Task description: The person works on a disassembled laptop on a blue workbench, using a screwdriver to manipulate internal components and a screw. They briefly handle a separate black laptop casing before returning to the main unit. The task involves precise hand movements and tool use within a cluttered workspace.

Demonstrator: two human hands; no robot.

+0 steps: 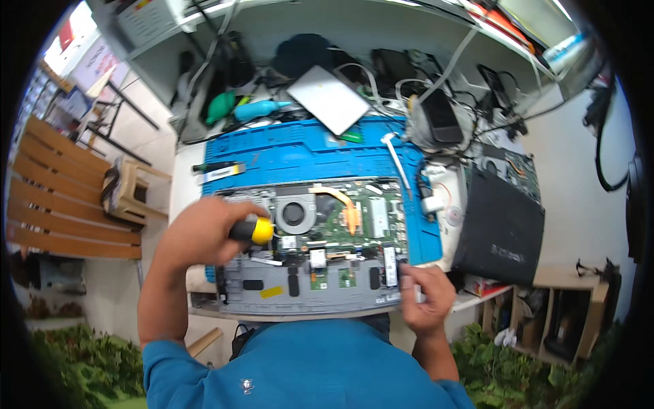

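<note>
Opened laptop (320, 245) is lying bottom-up on the blue repair mat (300, 153), its cover off, fan (294, 213) and green circuit board (371, 218) showing.

Left hand (204, 235) is closing fully around a screwdriver (252, 230) with a black and yellow handle, over the laptop's left part, just left of the fan. The tip is hidden; contact with the laptop cannot be told.

Right hand (426, 296) is resting at the laptop's near right corner, fingers curled over the edge. Something small and pale is showing at the fingers; what it is cannot be told.

Beyond the laptop, on the mat's far edge: a silver flat device (328, 99) lying tilted. Left of it, a teal dust blower (262, 109). A second screwdriver (216, 168) is lying on the mat beyond the laptop's far left corner. Right of the laptop, a black laptop cover (501, 228) is lying just off the mat.
</note>
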